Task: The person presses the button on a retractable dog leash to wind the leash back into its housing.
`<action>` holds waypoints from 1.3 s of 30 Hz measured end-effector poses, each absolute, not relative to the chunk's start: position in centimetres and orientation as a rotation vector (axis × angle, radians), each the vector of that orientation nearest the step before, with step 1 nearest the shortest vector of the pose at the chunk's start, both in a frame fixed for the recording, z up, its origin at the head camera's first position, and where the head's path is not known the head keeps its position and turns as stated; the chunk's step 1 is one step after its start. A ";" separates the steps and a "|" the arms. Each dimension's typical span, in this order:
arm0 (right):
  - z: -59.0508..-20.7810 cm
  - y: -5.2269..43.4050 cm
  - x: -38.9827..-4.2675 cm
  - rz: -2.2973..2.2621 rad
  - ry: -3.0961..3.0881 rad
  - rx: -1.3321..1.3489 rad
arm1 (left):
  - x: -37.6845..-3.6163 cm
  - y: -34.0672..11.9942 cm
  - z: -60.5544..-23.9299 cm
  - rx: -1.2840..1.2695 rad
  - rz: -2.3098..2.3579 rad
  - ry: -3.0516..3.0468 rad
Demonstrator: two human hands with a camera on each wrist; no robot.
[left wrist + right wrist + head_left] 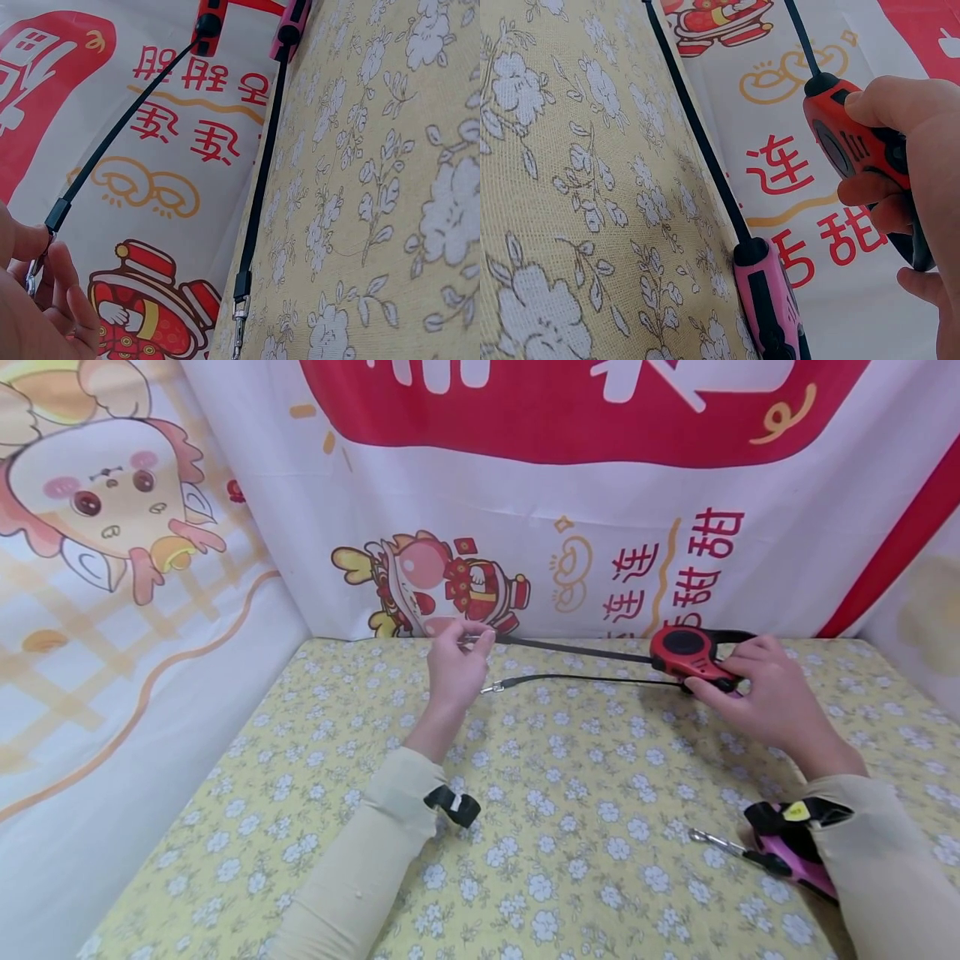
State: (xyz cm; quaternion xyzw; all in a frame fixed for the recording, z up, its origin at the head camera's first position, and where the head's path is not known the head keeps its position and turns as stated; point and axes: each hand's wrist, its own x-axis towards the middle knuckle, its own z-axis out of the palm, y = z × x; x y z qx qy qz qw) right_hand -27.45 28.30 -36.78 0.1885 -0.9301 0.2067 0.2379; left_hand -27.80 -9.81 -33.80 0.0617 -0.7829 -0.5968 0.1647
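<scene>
L hand (456, 672) pinching clip (32, 280), R hand (772, 702) gripping red reel (682, 643), mid-R of frame; prob. extending strap (577, 650); next needs even tension.

Behind the right hand (776, 693), part of the red leash reel (684, 647) is hidden.

head view above, facing forward-down; wrist views close, tilted, sharing red reel (864, 150)
</scene>
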 end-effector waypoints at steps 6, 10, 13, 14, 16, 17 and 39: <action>-37.0 28.1 -27.5 0.531 -2.551 0.539 | -28.0 -9.8 -34.1 0.169 -1.695 -2.249; -37.1 28.0 -27.4 0.525 -2.558 0.540 | -28.0 -9.7 -34.3 0.153 -1.679 -2.263; -37.1 27.9 -27.4 0.524 -2.561 0.549 | -28.0 -9.7 -34.4 0.144 -1.670 -2.263; -37.2 27.9 -27.5 0.522 -2.564 0.553 | -28.0 -9.7 -34.4 0.142 -1.669 -2.264; -37.2 27.8 -27.5 0.518 -2.578 0.566 | -28.0 -9.7 -34.5 0.138 -1.669 -2.267; -37.2 27.8 -27.5 0.519 -2.584 0.572 | -28.0 -9.7 -34.5 0.136 -1.671 -2.271; -37.1 27.8 -27.5 0.549 -2.573 0.573 | -27.7 -9.5 -34.4 0.118 -1.662 -2.277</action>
